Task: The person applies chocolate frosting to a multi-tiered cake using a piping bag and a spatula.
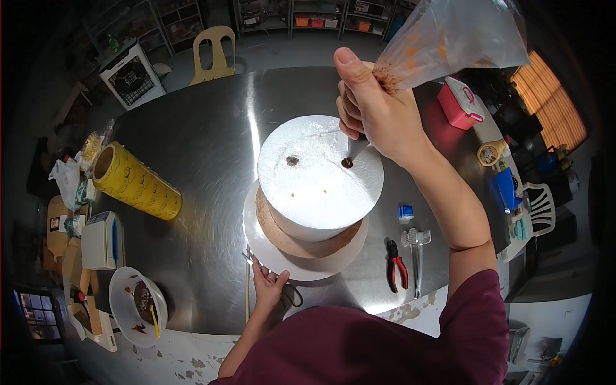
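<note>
Clenches a limp, translucent, brown-smeared bag (452, 42) in the right hand (382, 109), apparently to control it over the dark hole (347, 163) just below, in the white, foam-like cylinder (314, 192). Rests the left hand (267, 289), half-curled, at the smooth round board (314, 269), perhaps steadying; cannot tell if gripping. Shows a matte brown disc (333, 244) beyond.

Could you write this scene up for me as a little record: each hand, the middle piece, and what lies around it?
Right hand: closed around a clear plastic bag, above a dark hole
Left hand: at the near edge of the round white base; grip unclear
Middle: white round block over a brown layer, on that base
To the left: yellow roll, white bowl
To the right: red-handled pliers, mallet-like tool
Surface: metal table
</note>
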### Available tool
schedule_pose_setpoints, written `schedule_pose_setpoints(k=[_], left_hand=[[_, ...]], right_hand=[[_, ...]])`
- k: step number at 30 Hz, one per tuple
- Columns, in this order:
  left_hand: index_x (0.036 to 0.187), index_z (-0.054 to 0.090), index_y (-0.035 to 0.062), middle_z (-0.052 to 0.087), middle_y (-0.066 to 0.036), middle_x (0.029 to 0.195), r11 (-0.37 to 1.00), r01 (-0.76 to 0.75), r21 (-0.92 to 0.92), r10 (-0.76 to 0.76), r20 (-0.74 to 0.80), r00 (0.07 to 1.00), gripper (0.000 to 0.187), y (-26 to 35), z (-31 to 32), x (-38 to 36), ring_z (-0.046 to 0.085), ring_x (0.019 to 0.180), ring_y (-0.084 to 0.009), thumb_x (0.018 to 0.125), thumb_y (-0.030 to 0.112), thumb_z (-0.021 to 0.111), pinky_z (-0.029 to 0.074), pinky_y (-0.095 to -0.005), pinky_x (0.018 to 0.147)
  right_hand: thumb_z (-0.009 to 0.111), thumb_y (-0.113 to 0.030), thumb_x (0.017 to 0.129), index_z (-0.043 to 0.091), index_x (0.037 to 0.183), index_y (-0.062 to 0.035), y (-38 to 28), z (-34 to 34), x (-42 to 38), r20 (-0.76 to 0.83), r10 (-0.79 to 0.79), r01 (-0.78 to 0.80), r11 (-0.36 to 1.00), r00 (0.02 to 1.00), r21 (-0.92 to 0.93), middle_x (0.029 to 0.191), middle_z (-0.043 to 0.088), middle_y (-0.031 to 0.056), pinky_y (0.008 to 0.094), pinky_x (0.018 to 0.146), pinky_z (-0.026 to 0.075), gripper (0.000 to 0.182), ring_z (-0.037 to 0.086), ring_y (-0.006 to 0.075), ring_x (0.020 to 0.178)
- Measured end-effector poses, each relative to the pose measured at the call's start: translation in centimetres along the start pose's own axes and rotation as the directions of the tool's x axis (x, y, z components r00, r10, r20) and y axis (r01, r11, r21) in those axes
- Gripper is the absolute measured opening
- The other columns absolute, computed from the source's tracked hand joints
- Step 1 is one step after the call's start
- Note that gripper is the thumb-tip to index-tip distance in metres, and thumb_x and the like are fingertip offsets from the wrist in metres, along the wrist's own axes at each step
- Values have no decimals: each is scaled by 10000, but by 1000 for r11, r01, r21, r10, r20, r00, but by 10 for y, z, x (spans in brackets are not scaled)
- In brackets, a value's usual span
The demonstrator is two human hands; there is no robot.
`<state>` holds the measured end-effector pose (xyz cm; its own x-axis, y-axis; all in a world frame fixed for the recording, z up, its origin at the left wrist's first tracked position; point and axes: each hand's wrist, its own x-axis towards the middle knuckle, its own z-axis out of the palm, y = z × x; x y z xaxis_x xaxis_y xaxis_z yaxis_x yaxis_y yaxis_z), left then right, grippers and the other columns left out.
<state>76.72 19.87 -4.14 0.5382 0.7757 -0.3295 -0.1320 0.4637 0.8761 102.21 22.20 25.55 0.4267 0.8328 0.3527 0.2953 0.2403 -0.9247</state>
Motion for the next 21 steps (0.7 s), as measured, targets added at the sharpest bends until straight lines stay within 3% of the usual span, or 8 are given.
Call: schedule_pose_setpoints(k=[11,21], left_hand=[[1339,4,29,416,-170,1185,1000,-6,-8,6,5,1000,868,-1,-1,0,477,1054,-215,702,-103,577,427,-300,856],[1340,6,30,414,-171,1190,1000,-2,-17,2,2,1000,870,0,0,0,479,1051,-215,699,-110,577,431,-301,853]], right_hand=[[462,-408,872,262,511,-113,1,-1,0,8,-17,17,1000,1000,-13,432,254,-24,232,354,291,507,310,86,364],[485,-359,868,258,480,-115,0,-6,5,-35,-45,50,984,998,168,408,251,-9,236,341,282,512,286,89,331]])
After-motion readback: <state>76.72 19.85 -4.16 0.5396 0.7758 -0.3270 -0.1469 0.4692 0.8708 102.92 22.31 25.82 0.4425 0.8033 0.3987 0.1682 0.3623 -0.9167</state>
